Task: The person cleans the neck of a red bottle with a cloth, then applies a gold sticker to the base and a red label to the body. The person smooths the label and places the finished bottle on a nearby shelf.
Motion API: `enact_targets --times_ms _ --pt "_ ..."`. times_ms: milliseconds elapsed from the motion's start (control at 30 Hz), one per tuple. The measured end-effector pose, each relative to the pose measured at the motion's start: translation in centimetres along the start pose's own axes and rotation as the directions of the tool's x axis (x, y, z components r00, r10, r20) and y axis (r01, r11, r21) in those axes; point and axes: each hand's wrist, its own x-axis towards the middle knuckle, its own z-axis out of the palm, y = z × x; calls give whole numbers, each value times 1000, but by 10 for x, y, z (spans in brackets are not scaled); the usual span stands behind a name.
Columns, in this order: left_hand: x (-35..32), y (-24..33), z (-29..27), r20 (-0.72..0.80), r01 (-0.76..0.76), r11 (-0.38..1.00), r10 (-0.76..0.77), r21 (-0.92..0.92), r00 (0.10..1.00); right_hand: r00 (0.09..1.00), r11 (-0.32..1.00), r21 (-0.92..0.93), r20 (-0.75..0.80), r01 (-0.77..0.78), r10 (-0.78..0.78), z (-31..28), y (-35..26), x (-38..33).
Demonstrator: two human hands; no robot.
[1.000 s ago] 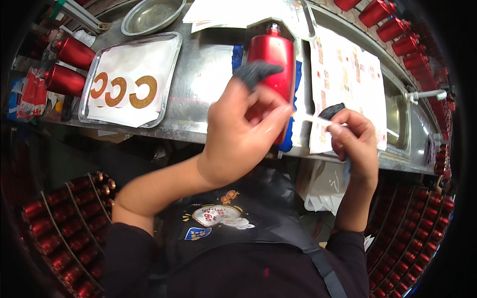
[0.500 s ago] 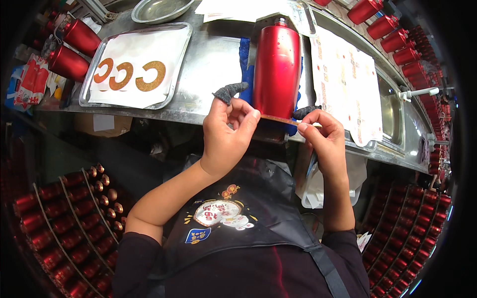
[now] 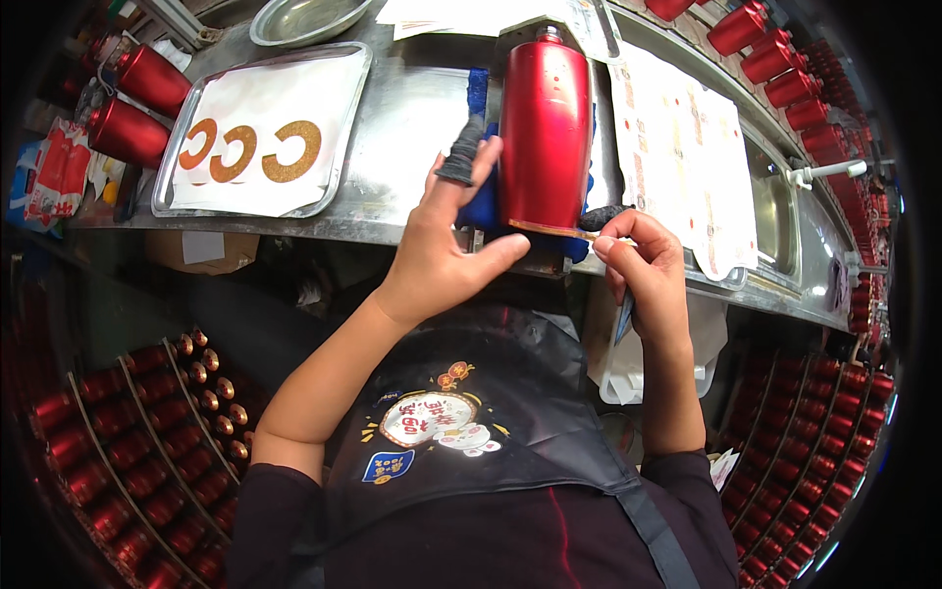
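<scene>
A glossy red bottle (image 3: 546, 137) lies on a blue cloth (image 3: 478, 93), its neck away from me. Along its near rim runs a thin gold strip (image 3: 549, 230). My right hand (image 3: 643, 265) pinches the strip's right end between thumb and finger; a slim pointed tool (image 3: 624, 316) sticks out below its curled fingers. To the left of the bottle my left hand (image 3: 446, 240) is open, fingers spread, apart from the strip. Dark wraps cover a finger on each hand.
On the left, a metal tray (image 3: 345, 128) carries white paper with gold C-shaped pieces (image 3: 291, 152). A metal bowl (image 3: 304, 20) sits behind it. Printed sheets (image 3: 682, 147) lie right of the bottle. Red bottles (image 3: 128, 133) stand left; racks of red bottles (image 3: 795, 461) flank me below.
My left hand has let go of the strip's left end, opened and moved slightly up and left. The strip now lies against the bottle's near rim; my right hand still pinches it.
</scene>
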Motion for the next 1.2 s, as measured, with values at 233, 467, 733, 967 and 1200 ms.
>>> enact_targets --times_ms 233,467,733,967,1200 --pt "4 -11 12 5 116 928 -122 -354 993 998 997 59 -41 51 -49 8 -6 -11" --pt "3 -11 17 -22 110 941 -123 -321 992 998 990 131 -36 -42 47 5 -9 -9" --pt "0 -13 10 52 225 760 -244 -610 968 998 991 129 -54 -32 39 5 -4 -8" --pt "1 -13 19 -4 148 873 -169 -465 986 998 987 155 -38 -34 41 4 -4 -8" --pt "0 -13 17 2 164 865 -185 -475 983 997 988 154 -59 -32 42 5 -3 -8"
